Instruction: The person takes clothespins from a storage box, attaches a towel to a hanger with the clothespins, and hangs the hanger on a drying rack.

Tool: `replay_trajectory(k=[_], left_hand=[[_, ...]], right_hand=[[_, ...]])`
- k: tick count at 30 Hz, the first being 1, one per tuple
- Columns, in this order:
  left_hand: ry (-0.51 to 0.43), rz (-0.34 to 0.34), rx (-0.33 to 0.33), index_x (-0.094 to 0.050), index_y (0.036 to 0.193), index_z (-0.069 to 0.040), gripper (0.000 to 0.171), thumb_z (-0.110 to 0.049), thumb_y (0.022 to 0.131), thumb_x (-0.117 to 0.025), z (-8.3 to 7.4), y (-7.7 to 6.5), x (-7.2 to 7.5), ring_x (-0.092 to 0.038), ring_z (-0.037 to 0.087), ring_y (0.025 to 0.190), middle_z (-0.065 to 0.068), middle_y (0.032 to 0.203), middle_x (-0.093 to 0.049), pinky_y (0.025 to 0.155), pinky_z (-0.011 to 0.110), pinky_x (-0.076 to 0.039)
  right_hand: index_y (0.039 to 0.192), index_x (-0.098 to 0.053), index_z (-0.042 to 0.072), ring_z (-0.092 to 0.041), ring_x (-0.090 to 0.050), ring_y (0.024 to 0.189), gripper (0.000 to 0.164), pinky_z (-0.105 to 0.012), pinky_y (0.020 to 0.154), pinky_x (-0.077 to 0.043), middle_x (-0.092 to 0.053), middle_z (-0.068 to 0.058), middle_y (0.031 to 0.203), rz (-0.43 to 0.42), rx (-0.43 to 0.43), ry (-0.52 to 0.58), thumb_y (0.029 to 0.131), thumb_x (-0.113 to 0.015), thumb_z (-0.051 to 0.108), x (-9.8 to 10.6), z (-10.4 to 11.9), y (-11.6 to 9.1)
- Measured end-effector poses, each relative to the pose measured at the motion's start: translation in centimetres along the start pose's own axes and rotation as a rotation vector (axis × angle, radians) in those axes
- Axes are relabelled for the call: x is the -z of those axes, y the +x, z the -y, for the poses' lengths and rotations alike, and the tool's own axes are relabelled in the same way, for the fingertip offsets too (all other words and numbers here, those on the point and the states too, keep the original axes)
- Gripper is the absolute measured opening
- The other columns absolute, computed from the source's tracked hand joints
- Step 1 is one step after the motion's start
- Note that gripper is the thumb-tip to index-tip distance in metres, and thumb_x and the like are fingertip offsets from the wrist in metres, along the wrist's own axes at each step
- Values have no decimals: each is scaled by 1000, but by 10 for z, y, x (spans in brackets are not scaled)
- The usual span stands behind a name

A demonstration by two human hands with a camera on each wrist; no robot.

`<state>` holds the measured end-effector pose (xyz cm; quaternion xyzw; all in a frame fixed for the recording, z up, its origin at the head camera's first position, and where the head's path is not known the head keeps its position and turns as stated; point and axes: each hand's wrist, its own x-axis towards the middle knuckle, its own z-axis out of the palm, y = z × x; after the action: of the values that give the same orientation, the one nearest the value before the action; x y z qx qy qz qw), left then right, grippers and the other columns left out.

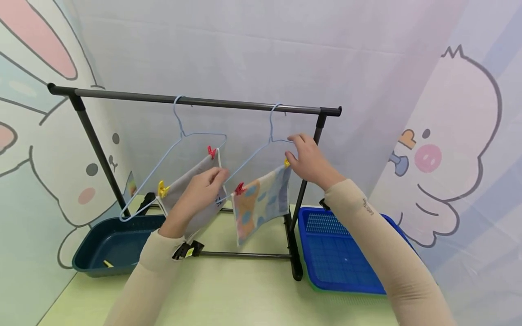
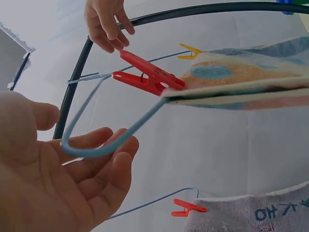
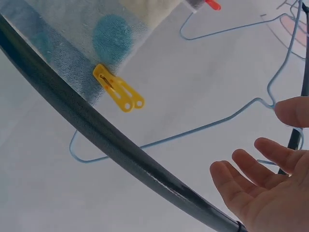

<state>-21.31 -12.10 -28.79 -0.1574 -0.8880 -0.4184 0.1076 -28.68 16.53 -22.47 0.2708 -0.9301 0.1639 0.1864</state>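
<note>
Two blue wire hangers hang from a black rack. From the right-hand hanger (image 1: 249,158), a colourful patterned towel (image 1: 267,199) hangs by a red clothespin (image 2: 145,75) and a yellow clothespin (image 3: 116,88). My left hand (image 1: 202,188) is at this hanger's near corner; in the left wrist view its fingers are loosely bent behind the wire, thumb apart. My right hand (image 1: 311,158) is near the hanger's far arm, with thumb and fingers spread apart in the right wrist view. Behind my left hand, a grey towel (image 1: 210,213) hangs from the left-hand hanger (image 1: 157,165), pinned by red and yellow clothespins.
The rack's top bar (image 1: 134,96) spans both hangers, above a pale green table (image 1: 244,294). To the left sits a dark teal basin (image 1: 87,253) with a small yellow item inside. A blue basket (image 1: 338,258) stands right, partly behind my right arm.
</note>
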Motion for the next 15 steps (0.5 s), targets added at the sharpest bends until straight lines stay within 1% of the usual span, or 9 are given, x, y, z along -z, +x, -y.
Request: replay_trajectory(k=[2,5,7,10,15], left_hand=[[-10,4,14,-54,128,-8,48,-41,103,-30,5,-7,1,-56,26,89,14,104,-61,75,42,-46],[-28,1,28,-53,130,-5,49,-38,104,-27,12,-17,2,-55,26,109,13,119,-59,88,45,-44],[-38,6,38,-53,129,-4,48,-37,105,-27,16,-23,2,-53,29,112,14,120,-58,92,48,-42],[-27,4,50,-53,128,-4,48,-36,105,-27,25,-33,2,-52,30,114,15,121,-58,93,49,-41],[-3,-3,53,-52,130,-2,42,-29,105,-31,43,-54,-6,-52,34,115,17,125,-56,92,51,-42]], right_hand=[[134,-44,-2,-35,-40,122,44,-48,100,-35,-44,-21,131,-5,29,-4,97,-52,20,3,1,-11],[134,-45,-3,-37,-43,118,44,-49,98,-37,-47,-21,128,-5,66,-27,97,-52,20,6,3,-29],[133,-46,-3,-36,-45,115,44,-49,95,-38,-49,-21,125,3,78,-53,97,-53,20,6,3,-42],[130,-50,-3,-35,-47,111,43,-48,93,-41,-52,-20,121,16,71,-72,96,-56,22,5,1,-61],[122,-56,-2,-34,-50,109,37,-49,90,-42,-55,-19,116,27,41,-94,94,-59,22,-1,-10,-92]])
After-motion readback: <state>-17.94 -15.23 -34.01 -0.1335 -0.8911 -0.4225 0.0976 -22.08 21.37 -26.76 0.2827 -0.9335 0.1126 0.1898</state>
